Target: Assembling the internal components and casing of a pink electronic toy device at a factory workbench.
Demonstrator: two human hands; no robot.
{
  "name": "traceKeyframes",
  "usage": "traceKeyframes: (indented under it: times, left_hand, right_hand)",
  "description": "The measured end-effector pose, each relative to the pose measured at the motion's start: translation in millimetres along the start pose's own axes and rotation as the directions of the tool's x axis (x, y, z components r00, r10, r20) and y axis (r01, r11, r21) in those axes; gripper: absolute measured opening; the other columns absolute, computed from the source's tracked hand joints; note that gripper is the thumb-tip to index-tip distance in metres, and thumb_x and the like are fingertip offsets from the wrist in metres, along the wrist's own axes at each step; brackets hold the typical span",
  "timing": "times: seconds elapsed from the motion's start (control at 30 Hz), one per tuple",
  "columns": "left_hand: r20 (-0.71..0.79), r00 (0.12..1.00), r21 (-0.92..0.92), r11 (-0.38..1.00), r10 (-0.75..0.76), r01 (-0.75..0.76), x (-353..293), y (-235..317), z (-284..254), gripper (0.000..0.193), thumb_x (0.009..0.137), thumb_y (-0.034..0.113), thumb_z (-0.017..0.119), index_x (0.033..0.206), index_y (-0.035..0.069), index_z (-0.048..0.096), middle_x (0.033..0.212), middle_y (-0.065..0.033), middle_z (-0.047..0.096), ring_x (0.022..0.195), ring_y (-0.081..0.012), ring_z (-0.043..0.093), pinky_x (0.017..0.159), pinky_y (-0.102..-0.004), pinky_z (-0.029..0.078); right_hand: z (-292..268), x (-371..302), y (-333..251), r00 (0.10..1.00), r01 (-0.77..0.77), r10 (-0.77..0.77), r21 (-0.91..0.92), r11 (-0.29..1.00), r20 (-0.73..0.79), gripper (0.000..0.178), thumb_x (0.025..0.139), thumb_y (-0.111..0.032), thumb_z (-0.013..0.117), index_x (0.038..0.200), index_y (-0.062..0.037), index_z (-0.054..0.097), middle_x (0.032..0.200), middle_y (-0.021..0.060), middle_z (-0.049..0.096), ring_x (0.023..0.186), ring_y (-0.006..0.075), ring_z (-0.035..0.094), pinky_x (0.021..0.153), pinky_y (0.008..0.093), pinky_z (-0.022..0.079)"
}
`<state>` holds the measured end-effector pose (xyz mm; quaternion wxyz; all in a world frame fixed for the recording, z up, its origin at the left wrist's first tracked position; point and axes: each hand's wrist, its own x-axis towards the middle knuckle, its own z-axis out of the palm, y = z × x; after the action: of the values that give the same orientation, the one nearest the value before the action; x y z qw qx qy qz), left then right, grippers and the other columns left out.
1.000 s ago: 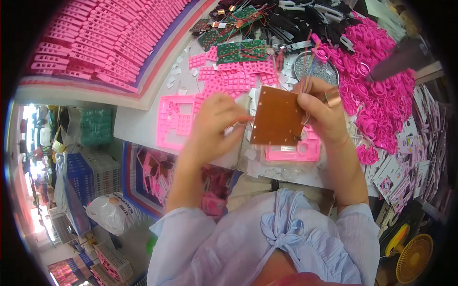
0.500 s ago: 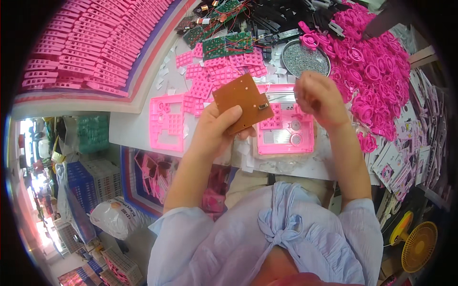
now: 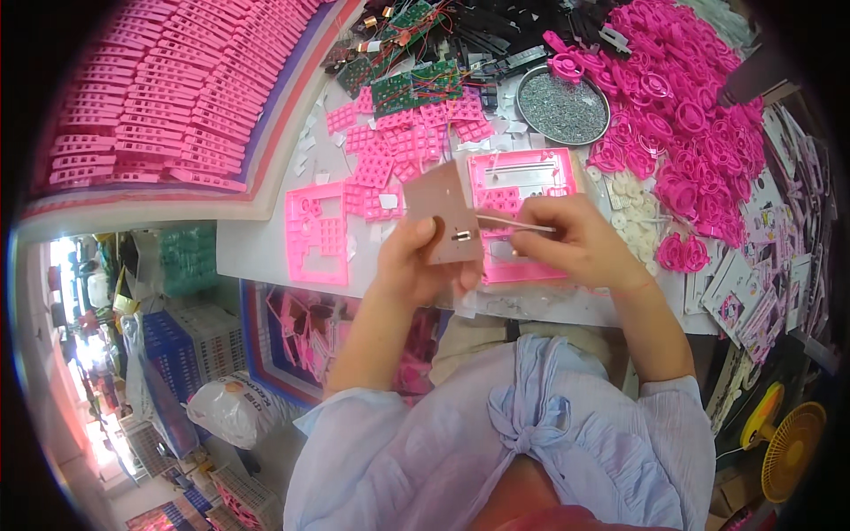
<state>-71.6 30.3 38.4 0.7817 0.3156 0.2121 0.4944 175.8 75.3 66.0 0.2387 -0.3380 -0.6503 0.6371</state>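
My left hand [image 3: 416,261] grips a flat brown circuit board [image 3: 440,212] by its lower left edge, thumb on the near face. The board is held tilted above the table, with a small switch near its right edge. My right hand [image 3: 567,239] pinches a thin, pale, stick-like piece [image 3: 518,223], whose kind I cannot make out; its left end points to the board's right edge. Whether the two touch I cannot tell. Under and behind my right hand lies a pink plastic housing [image 3: 567,166] with pink keys inside, partly hidden by the hands.
Left on the table lies another pink housing [image 3: 295,234]. Beyond are pink key pads [image 3: 376,164], green wired circuit boards [image 3: 416,88], and a round dish [image 3: 607,113] of small metal parts. Magenta rings [image 3: 682,115] pile up at right, near white parts [image 3: 633,212]. Pink strips [image 3: 168,97] fill the far left.
My left hand has turned the board more upright and edge-on. My right hand has come down and nearer the board, bringing the thin piece beside its right edge.
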Motion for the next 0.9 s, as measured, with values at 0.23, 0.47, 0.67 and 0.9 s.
traceKeyframes:
  times: [0.23, 0.47, 0.67, 0.9]
  left_hand:
    - [0.315, 0.949, -0.119, 0.991, -0.018, 0.059, -1, -5, -15, 0.049, 0.108, 0.043, 0.037, 0.137, 0.007, 0.049, 0.107, -0.0349, 0.064, 0.041, -0.0254, 0.058, 0.070, -0.0473, 0.060]
    - [0.034, 0.995, -0.192, 0.976, -0.098, 0.103, -5, -2, 2, 0.056, 0.101, 0.046, 0.054, 0.129, -0.002, 0.054, 0.102, -0.0241, 0.071, 0.049, -0.0295, 0.063, 0.046, -0.0343, 0.053]
    - [-0.328, 0.933, 0.170, 0.962, -0.151, 0.215, -9, 17, 19, 0.043, 0.100, 0.038, 0.062, 0.124, 0.002, 0.057, 0.090, -0.0086, 0.066, 0.054, -0.0169, 0.056, 0.039, -0.0264, 0.035]
    - [-0.133, 0.930, 0.034, 0.937, -0.342, 0.349, -27, 29, -7, 0.048, 0.099, 0.041, 0.063, 0.123, -0.001, 0.056, 0.073, -0.0032, 0.053, 0.049, -0.0058, 0.036, 0.040, -0.0220, 0.023]
  right_hand:
    - [13, 13, 20, 0.963, 0.249, -0.212, 0.243, 0.938, -0.169, 0.019, 0.094, -0.018, 0.067, 0.103, -0.0016, 0.070, 0.085, 0.0006, 0.065, 0.077, 0.0068, 0.058, 0.064, 0.0251, 0.045]
    - [17, 12, -4, 0.895, 0.424, -0.422, -0.014, 0.905, -0.146, 0.021, 0.086, -0.016, 0.074, 0.103, -0.0042, 0.069, 0.093, 0.0036, 0.066, 0.083, 0.0139, 0.058, 0.068, 0.0278, 0.046]
    - [17, 14, 5, 0.851, 0.456, -0.512, -0.320, 0.831, -0.118, 0.022, 0.081, -0.013, 0.076, 0.100, -0.0051, 0.069, 0.093, 0.0090, 0.066, 0.091, 0.0266, 0.060, 0.078, 0.0385, 0.049]
    - [-16, 16, -8, 0.869, 0.488, -0.494, -0.206, 0.848, 0.027, 0.012, 0.090, -0.012, 0.069, 0.098, -0.0035, 0.066, 0.095, 0.0081, 0.067, 0.083, 0.0209, 0.062, 0.071, 0.0344, 0.050]
